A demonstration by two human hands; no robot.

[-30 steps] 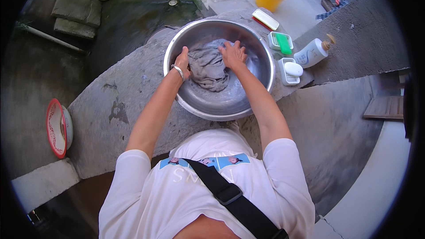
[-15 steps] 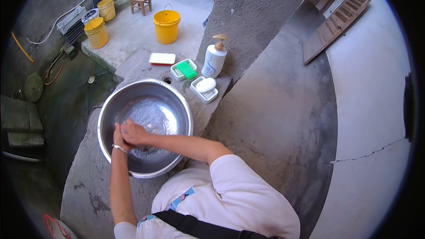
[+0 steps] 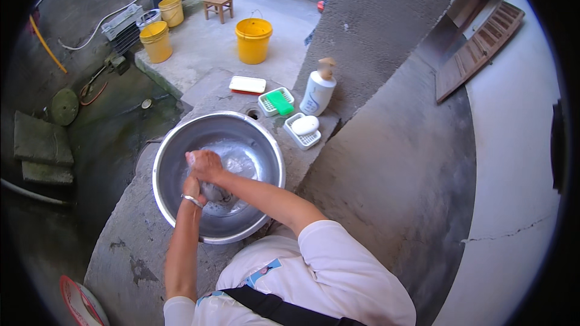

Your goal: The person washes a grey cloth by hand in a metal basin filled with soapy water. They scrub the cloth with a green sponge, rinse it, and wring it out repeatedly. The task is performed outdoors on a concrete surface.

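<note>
Concrete washstand (image 3: 121,247), steel basin (image 3: 166,163): wringing step, I judge. Both hands, right hand (image 3: 206,165) above left hand (image 3: 192,188), fingers clamped on grey cloth (image 3: 212,192). Next calls for firm twist.

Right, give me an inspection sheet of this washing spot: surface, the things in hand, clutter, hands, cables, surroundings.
Surface: rough grey concrete slab, wet and stained near the basin.
Things in hand: steel basin holding soapy water; a grey cloth, twisted into a bunch, between the hands.
Clutter: pump bottle, green brush in a white tray, white soap in a second tray, flat white dish.
Hands: left hand, bracelet at the wrist, and right hand both closed on the cloth over the basin.
Cables: pale hose along the far wall.
Surroundings: yellow buckets, wooden stool, crates, damp mossy floor at left.
</note>
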